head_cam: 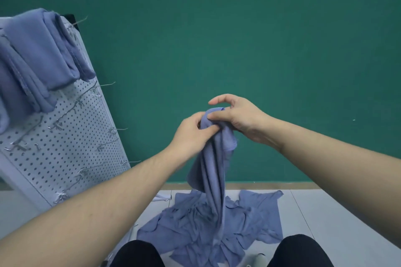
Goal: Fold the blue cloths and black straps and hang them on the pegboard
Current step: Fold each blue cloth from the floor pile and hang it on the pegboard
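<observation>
Both hands pinch the top of a long blue-grey knit cloth (213,165): left hand (191,134) just below right hand (236,118). Its lower end hangs into a crumpled pile on the pale floor (325,212). Folded blue cloths (41,54), cut off at left, drape the white pegboard (71,136).

Your hanging blue cloths (36,58) run off the left edge; the pegboard (71,136) beneath them is partly covered, and your knees (138,253) hide the floor pile's (195,223) near edge.
</observation>
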Action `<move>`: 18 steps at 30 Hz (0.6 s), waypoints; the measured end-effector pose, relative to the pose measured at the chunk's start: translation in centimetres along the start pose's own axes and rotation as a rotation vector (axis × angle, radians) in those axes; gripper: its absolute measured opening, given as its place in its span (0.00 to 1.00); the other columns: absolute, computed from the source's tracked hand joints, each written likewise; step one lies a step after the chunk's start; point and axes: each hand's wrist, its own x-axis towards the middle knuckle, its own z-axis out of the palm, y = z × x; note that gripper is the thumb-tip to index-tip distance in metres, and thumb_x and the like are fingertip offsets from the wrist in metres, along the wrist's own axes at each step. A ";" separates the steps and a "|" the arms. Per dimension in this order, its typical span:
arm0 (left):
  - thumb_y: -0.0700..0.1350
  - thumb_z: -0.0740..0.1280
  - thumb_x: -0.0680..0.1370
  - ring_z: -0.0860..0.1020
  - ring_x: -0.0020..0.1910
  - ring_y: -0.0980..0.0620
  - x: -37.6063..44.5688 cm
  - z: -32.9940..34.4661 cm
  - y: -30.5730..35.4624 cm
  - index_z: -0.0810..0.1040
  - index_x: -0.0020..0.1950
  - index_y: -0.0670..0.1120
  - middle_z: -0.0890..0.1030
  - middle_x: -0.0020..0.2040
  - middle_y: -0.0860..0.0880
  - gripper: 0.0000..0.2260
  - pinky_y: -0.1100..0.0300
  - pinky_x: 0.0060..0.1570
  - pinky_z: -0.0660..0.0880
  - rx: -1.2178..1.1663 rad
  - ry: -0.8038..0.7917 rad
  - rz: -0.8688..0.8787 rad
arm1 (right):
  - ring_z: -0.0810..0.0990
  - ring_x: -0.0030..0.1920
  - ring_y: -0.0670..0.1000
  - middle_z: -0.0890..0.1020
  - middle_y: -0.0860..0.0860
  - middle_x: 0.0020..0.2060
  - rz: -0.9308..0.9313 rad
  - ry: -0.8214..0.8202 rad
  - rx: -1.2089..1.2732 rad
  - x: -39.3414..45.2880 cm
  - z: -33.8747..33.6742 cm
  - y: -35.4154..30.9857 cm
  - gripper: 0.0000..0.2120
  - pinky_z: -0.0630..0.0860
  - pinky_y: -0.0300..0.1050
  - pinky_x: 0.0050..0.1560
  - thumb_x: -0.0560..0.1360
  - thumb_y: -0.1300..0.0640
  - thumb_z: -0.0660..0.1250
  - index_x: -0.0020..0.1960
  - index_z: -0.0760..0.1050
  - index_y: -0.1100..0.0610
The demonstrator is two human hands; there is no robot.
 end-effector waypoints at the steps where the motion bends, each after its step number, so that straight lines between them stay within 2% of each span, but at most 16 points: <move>1: 0.44 0.70 0.78 0.81 0.45 0.56 0.0 0.0 0.1 0.81 0.55 0.49 0.85 0.47 0.53 0.07 0.63 0.46 0.76 0.033 0.024 -0.013 | 0.80 0.36 0.48 0.84 0.54 0.40 -0.021 0.000 -0.049 -0.3 0.1 -0.2 0.16 0.76 0.39 0.40 0.75 0.63 0.74 0.59 0.74 0.53; 2: 0.44 0.69 0.78 0.80 0.43 0.56 -0.2 0.0 0.3 0.81 0.50 0.49 0.85 0.45 0.53 0.03 0.63 0.43 0.75 0.029 0.053 -0.026 | 0.79 0.34 0.46 0.84 0.52 0.41 -0.043 0.001 -0.086 -0.7 0.1 -0.4 0.18 0.74 0.36 0.38 0.75 0.62 0.74 0.61 0.73 0.52; 4: 0.44 0.68 0.79 0.80 0.43 0.56 -0.4 -0.1 0.6 0.80 0.48 0.48 0.84 0.46 0.52 0.01 0.63 0.42 0.75 -0.046 0.114 -0.058 | 0.79 0.35 0.42 0.84 0.49 0.46 -0.092 0.015 -0.136 -1.4 0.0 -0.7 0.25 0.72 0.32 0.37 0.74 0.58 0.75 0.66 0.69 0.50; 5: 0.45 0.69 0.79 0.81 0.44 0.56 -0.5 -0.1 0.9 0.80 0.50 0.48 0.85 0.47 0.52 0.02 0.62 0.42 0.75 -0.111 0.131 -0.085 | 0.79 0.36 0.40 0.83 0.48 0.49 -0.117 0.030 -0.173 -1.7 -0.3 -0.8 0.28 0.73 0.32 0.40 0.73 0.55 0.77 0.68 0.68 0.48; 7: 0.46 0.71 0.78 0.83 0.48 0.53 -0.6 -0.4 1.2 0.80 0.53 0.48 0.86 0.50 0.50 0.06 0.59 0.46 0.77 -0.267 0.111 -0.142 | 0.80 0.40 0.42 0.82 0.46 0.53 -0.140 0.048 -0.266 -2.3 -0.9 -0.5 0.30 0.76 0.39 0.48 0.70 0.49 0.79 0.67 0.67 0.44; 10: 0.44 0.70 0.79 0.84 0.54 0.49 -1.1 -0.7 1.7 0.81 0.56 0.48 0.86 0.52 0.49 0.07 0.51 0.55 0.80 -0.361 0.052 -0.170 | 0.83 0.51 0.43 0.82 0.44 0.54 -0.098 0.020 -0.338 -3.4 -1.4 0.2 0.22 0.78 0.44 0.58 0.69 0.46 0.79 0.59 0.75 0.45; 14: 0.43 0.67 0.79 0.84 0.55 0.50 -2.2 -0.8 2.0 0.80 0.55 0.48 0.86 0.53 0.50 0.06 0.50 0.58 0.79 -0.340 0.093 -0.148 | 0.81 0.45 0.42 0.86 0.46 0.47 -0.149 0.015 -0.363 -4.5 -1.3 1.2 0.04 0.77 0.42 0.54 0.77 0.56 0.71 0.52 0.80 0.52; 16: 0.43 0.66 0.79 0.83 0.55 0.50 -2.6 -1.1 2.1 0.79 0.54 0.48 0.86 0.53 0.49 0.06 0.51 0.57 0.79 -0.350 0.105 -0.156 | 0.79 0.42 0.41 0.85 0.44 0.41 -0.118 0.087 -0.337 -4.7 -1.6 1.1 0.04 0.75 0.42 0.50 0.78 0.57 0.68 0.46 0.81 0.52; 18: 0.42 0.65 0.77 0.83 0.52 0.50 -3.0 -1.3 2.1 0.78 0.53 0.47 0.86 0.52 0.49 0.06 0.51 0.55 0.78 -0.360 0.102 -0.177 | 0.80 0.41 0.41 0.83 0.42 0.38 -0.036 0.122 -0.257 -4.8 -1.7 0.8 0.07 0.75 0.44 0.53 0.78 0.54 0.68 0.41 0.78 0.51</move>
